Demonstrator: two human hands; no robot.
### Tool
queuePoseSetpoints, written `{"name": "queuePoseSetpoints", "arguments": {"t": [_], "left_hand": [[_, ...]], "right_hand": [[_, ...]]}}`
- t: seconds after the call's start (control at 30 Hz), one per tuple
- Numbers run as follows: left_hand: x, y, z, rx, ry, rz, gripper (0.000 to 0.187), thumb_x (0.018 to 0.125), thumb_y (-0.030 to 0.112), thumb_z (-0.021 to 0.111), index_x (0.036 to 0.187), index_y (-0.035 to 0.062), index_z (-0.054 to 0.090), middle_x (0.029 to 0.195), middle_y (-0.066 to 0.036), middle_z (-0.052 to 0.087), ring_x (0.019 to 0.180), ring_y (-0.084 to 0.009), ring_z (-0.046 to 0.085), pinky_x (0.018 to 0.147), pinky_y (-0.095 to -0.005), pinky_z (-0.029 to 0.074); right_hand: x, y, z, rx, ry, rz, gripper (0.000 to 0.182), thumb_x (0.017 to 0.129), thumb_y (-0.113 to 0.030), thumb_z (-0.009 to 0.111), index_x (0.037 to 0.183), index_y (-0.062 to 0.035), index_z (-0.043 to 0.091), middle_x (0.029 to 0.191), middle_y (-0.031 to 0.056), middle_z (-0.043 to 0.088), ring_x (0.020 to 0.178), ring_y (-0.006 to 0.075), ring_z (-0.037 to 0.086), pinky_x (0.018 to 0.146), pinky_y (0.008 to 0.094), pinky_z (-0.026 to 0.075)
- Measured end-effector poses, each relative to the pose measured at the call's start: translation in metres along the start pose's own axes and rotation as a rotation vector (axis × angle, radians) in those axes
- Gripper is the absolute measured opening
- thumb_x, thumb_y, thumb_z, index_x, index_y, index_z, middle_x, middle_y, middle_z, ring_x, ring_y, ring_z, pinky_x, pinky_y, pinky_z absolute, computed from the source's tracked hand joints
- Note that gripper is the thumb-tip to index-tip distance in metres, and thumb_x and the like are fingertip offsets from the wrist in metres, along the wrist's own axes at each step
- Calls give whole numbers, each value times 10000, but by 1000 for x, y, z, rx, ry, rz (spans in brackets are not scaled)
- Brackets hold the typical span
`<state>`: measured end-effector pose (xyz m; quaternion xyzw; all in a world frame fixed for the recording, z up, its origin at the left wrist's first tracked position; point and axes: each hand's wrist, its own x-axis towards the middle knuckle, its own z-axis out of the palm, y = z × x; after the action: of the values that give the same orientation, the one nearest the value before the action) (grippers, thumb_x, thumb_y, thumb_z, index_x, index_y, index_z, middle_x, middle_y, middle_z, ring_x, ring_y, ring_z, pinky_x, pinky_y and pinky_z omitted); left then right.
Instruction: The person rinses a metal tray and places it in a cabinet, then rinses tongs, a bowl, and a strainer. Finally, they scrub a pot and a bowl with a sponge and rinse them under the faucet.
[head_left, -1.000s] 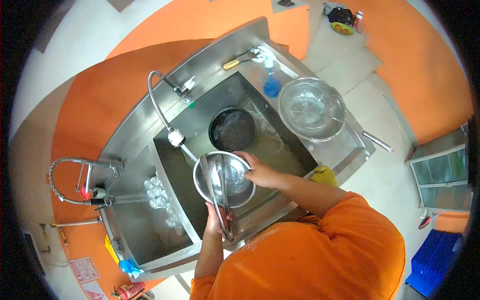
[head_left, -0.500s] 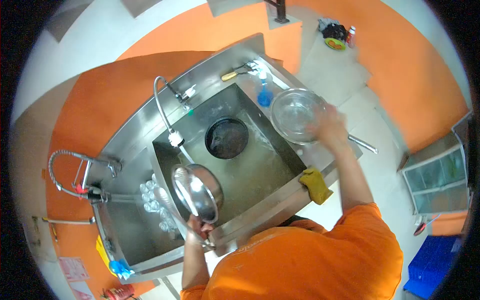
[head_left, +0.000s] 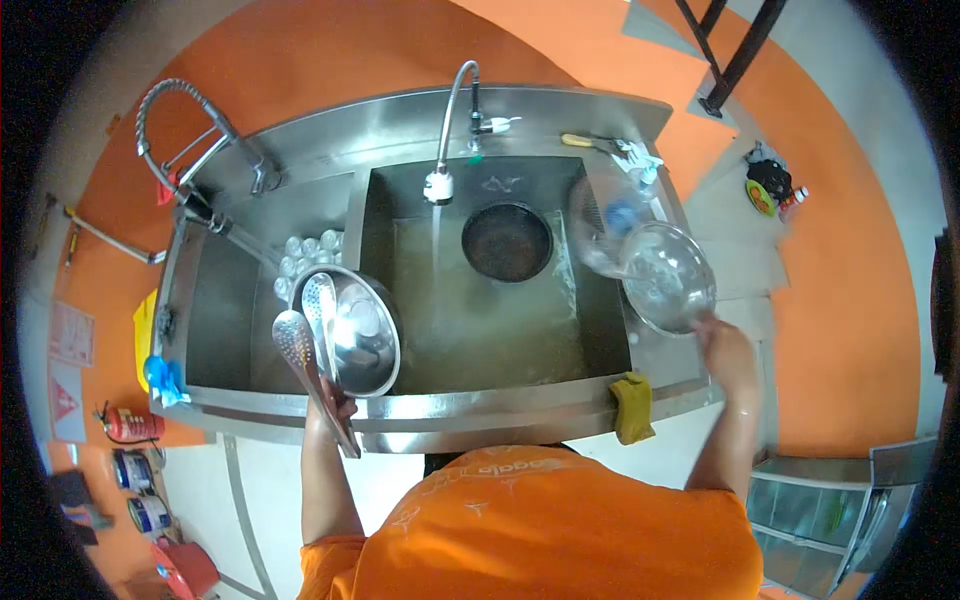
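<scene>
My left hand [head_left: 338, 405] is closed at the near divider between the basins, gripping two slotted spoons [head_left: 296, 340] and the rim of a shiny metal bowl [head_left: 367, 335]. The bowl tilts over the divider with the spoons across its left side. On the right ledge, my right hand [head_left: 728, 355] is closed at the near edge of a clear glass bowl [head_left: 668, 285]. A motion-blurred round mesh strainer [head_left: 597, 232] reaches left from there, its handle crossing the glass bowl towards my fingers. A dark round pan [head_left: 507, 243] sits in the murky water of the main basin.
Water runs from the middle faucet [head_left: 438, 188]. Another spring-hose faucet [head_left: 180, 90] stands over the left basin, where several clear glasses [head_left: 305, 262] lie. A yellow-green cloth [head_left: 632, 408] hangs on the front edge. A yellow-handled tool [head_left: 578, 140] lies on the back ledge.
My view has swung so the sink now lies more level. My right hand has shifted from over the glass bowl to its near edge, and the strainer now extends left. The left hand keeps its hold.
</scene>
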<state>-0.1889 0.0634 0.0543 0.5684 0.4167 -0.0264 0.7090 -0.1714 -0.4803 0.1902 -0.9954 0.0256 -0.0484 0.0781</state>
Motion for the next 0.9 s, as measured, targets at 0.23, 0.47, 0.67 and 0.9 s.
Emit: {"name": "queuePoseSetpoints", "arguments": {"t": [0.23, 0.47, 0.67, 0.9], "left_hand": [[-18, 6, -26, -241, -72, -37, 286, 848, 395, 428, 806, 119, 488, 546, 22, 390, 375, -92, 321, 330, -218, 242], [-47, -11, -69, -255, 182, -29, 352, 860, 396, 360, 888, 94, 539, 649, -9, 503, 416, -100, 381, 344, -201, 273], [-65, -5, -74, -378, 176, 25, 389, 866, 390, 363, 979, 49, 512, 687, -35, 537, 425, -91, 411, 349, -193, 286], [-54, -15, -70, -371, 299, -40, 325, 846, 290, 369, 1008, 48, 514, 807, -63, 560, 584, -120, 510, 414, -206, 364]], "right_hand": [[98, -148, 187, 147, -336, -309, 258, 848, -317, 433, 854, -69, 506, 787, 162, 582, 734, 358, 562, 629, 465, 437], [164, -221, 312, 462, -89, -215, 302, 791, -339, 520, 699, -52, 496, 648, 161, 555, 636, 354, 551, 552, 429, 419], [199, -290, 377, 760, -78, -123, 315, 832, -319, 465, 704, -33, 498, 639, 148, 553, 609, 332, 546, 530, 400, 419], [228, -347, 370, 1234, -543, -91, 274, 894, -275, 388, 948, -39, 515, 675, 47, 524, 661, 154, 526, 607, 302, 430]]}}
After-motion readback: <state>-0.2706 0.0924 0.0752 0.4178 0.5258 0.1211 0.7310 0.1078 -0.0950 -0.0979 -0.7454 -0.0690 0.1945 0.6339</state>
